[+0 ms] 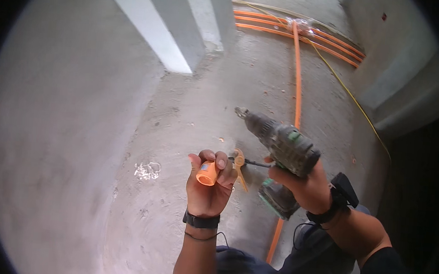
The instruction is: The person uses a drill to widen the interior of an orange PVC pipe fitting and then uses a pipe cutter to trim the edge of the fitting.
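Observation:
In my left hand (206, 198) is a short orange pipe fitting (206, 179) with a small blue mark, its round opening facing me. The fingers wrap around its far side. My right hand (305, 188) grips the handle of a dusty dark cordless drill (292, 148). A metal bit piece sits in its chuck, pointing up and left over the floor, apart from the fitting. The battery (278, 198) hangs below my right hand. Just beyond my left hand, a tool with yellow-orange parts (239, 161) and a dark shaft lies partly hidden on the floor.
A long orange pipe (297, 76) runs along the concrete floor (164, 204), under the drill, to several orange pipes (335, 44) at the back. A yellow cable (346, 90) curves right. Pale shavings (147, 170) lie left. Grey walls (54, 100) and a white-edged column (158, 28) stand around.

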Demonstrator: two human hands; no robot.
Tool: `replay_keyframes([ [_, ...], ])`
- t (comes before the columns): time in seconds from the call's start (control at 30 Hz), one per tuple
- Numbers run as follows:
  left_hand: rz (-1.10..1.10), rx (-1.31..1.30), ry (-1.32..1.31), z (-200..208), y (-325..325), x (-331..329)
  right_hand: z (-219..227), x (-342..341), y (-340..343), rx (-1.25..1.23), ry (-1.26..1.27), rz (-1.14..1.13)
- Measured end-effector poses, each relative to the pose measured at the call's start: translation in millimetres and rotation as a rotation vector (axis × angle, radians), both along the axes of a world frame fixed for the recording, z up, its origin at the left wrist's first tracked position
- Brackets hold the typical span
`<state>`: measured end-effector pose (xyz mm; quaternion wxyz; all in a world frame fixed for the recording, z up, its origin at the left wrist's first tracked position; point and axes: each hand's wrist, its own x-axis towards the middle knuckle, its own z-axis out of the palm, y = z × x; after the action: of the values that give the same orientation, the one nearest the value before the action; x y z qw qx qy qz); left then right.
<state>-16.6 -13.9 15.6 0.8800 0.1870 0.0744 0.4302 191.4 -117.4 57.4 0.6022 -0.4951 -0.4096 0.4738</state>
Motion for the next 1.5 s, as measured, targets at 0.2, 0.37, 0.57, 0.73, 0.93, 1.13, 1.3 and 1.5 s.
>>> replay_keyframes([
  [0.2, 0.169, -0.033, -0.099, 19.3, 24.9, -30.7, 11.8, 3.9, -1.4, -0.069, 0.066, 0.112],
  [0.37, 0.289, -0.057, -0.123, 32.3, 37.7, -46.4, 23.5, 7.6, -1.0, -0.014, 0.005, 0.173],
  [0.57, 0.35, -0.04, -0.134, 50.5, 39.9, -56.0, 45.2, 1.2, 1.0, -0.098, 0.012, 0.192],
  [0.73, 0.383, 0.007, -0.13, 66.3, 34.5, -55.8, 48.7, 3.1, -2.7, -0.114, 0.01, 0.191],
  [0.93, 0.443, 0.036, -0.091, 79.9, 27.7, -58.7, 53.5, 0.4, -0.7, -0.125, -0.005, 0.191],
  [1.13, 0.509, 0.001, -0.084, 79.7, 25.7, -56.8, 54.7, -1.3, -2.6, -0.129, 0.008, 0.202],
  [1.3, 0.501, -0.012, -0.105, 82.5, 25.1, -56.5, 53.9, 0.0, -1.5, -0.116, 0.012, 0.234],
  [1.5, 0.48, -0.056, -0.131, 84.5, 25.5, -51.9, 53.7, 4.0, -1.0, -0.134, 0.018, 0.253],
])
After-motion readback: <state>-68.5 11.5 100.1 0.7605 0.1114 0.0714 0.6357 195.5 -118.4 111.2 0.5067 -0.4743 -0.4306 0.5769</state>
